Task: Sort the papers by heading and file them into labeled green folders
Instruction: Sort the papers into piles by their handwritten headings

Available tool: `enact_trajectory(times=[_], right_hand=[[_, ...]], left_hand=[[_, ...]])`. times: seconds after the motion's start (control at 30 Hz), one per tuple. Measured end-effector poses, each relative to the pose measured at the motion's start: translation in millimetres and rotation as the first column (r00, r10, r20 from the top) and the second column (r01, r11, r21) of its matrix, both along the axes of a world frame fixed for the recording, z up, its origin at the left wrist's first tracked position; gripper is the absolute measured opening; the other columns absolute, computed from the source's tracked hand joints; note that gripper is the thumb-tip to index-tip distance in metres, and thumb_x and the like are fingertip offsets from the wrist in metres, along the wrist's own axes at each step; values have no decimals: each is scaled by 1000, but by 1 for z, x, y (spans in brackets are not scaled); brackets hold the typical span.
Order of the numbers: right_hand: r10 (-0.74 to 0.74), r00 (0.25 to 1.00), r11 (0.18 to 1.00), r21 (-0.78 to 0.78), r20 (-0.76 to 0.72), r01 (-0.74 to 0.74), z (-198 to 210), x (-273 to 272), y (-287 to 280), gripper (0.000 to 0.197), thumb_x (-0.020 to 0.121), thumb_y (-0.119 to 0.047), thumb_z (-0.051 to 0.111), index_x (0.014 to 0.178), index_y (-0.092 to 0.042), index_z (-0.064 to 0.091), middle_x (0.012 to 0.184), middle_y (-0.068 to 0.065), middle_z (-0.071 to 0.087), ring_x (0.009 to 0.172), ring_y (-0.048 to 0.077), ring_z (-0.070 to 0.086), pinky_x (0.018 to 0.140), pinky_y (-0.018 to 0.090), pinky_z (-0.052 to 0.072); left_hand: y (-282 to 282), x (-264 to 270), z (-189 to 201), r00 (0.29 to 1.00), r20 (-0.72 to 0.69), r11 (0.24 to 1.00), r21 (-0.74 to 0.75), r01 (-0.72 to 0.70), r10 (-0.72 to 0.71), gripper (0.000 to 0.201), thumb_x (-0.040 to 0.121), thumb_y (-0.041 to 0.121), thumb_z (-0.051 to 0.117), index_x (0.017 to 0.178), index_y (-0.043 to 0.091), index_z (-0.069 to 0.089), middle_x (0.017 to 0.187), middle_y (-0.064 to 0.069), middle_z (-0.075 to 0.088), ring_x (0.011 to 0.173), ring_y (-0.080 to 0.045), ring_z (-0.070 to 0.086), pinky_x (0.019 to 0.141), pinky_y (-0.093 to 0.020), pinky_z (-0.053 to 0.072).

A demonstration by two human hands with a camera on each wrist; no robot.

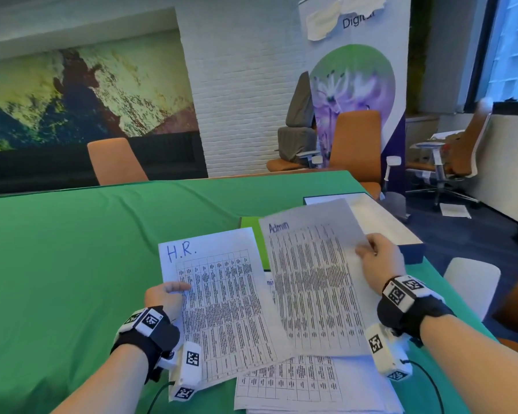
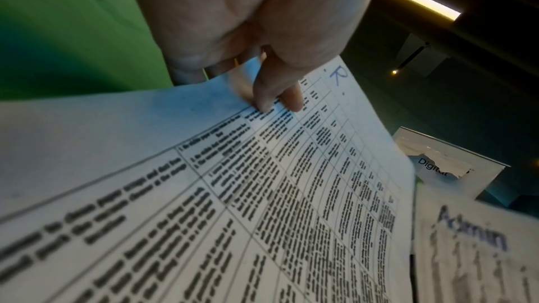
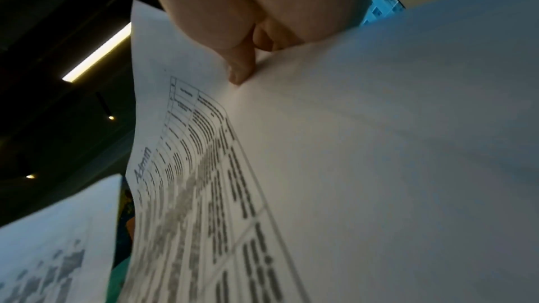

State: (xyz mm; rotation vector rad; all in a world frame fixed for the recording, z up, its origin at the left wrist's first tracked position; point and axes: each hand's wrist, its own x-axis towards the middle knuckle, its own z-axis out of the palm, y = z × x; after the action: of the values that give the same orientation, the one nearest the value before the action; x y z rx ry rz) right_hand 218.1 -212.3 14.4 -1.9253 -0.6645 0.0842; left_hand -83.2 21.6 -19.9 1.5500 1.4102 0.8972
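The Admin sheet (image 1: pixel 314 282) is the landmark: the green folder (image 1: pixel 253 234) behind it shows only a strip at its left edge, and the stack of papers (image 1: pixel 308 380) beneath it runs off the head view's lower edge. The table text on it is too small and blurred to read in every view. The fingers of the right hand (image 1: pixel 380 261) under its right edge are hidden.
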Motion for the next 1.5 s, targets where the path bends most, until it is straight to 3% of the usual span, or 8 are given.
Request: enact_trajectory(times=[0.17, 0.27, 0.4, 0.6, 0.93, 1.1, 1.27, 1.5], right_hand=[[36, 998, 995, 91, 48, -40, 25, -5, 7, 18, 96, -14, 49, 110, -13, 59, 100, 2, 58, 93, 22, 53, 84, 31, 37], [81, 993, 993, 75, 83, -88, 30, -11, 14, 13, 94, -15, 52, 102, -14, 61, 95, 3, 62, 89, 25, 57, 80, 31, 40], [106, 989, 994, -16, 103, -105, 29, -14, 21, 10, 94, -16, 51, 96, -13, 61, 91, 7, 63, 86, 28, 58, 75, 32, 41], [-11, 1000, 1000, -22, 29, 11, 32, 5, 23, 12, 95, -17, 50, 102, -12, 59, 100, 12, 61, 94, 30, 56, 85, 38, 43], [142, 990, 989, 39, 9, -142, 45, 1, 46, 12, 92, -11, 57, 97, -3, 64, 88, 19, 63, 71, 26, 54, 62, 29, 40], [303, 949, 953, 33, -87, -301, 29, -14, 63, 9, 89, -9, 59, 94, -5, 67, 81, 14, 65, 69, 23, 57, 67, 35, 47], [343, 925, 937, -10, -161, -349, 4, -24, 68, 19, 88, -12, 58, 75, 2, 58, 67, 13, 49, 66, 19, 43, 62, 31, 36], [383, 869, 924, 123, -313, -363, -7, -34, 66, 15, 92, -6, 54, 95, -2, 68, 88, 18, 72, 79, 35, 70, 73, 49, 58]], left_hand=[[1, -9, 6, 999, 28, 999, 36, 38, -39, 17, 83, -1, 63, 95, 9, 70, 78, 0, 61, 60, -17, 47, 49, -21, 44], [-4, -13, 9, 990, 63, 989, 80, 122, -127, 17, 79, 11, 73, 95, 10, 70, 95, -5, 64, 86, -21, 56, 80, -27, 41], [-3, -16, 11, 989, 94, 986, 134, 101, -114, 16, 79, -4, 67, 79, 12, 69, 97, -9, 63, 64, -15, 50, 53, -11, 44], [-5, -25, 18, 928, 338, 988, 59, 141, -153, 25, 72, -17, 65, 65, 6, 59, 82, -7, 65, 81, -15, 58, 90, -34, 41], [-1, -2, 19, 869, 418, 963, 63, 261, -263, 25, 75, -13, 66, 65, 9, 59, 69, 1, 70, 74, -20, 61, 60, -27, 40], [-6, 17, 22, 801, 522, 949, 59, 309, -293, 27, 74, -16, 64, 60, 7, 63, 65, -4, 71, 69, -11, 69, 72, -31, 53], [-13, 27, 19, 792, 513, 943, 138, 303, -330, 40, 74, -23, 57, 52, 7, 67, 57, -2, 69, 59, -6, 67, 58, -12, 53], [-16, 36, 5, 809, 447, 924, 172, 342, -382, 52, 74, -24, 57, 43, 16, 68, 54, 2, 67, 56, -4, 65, 58, -16, 54]])
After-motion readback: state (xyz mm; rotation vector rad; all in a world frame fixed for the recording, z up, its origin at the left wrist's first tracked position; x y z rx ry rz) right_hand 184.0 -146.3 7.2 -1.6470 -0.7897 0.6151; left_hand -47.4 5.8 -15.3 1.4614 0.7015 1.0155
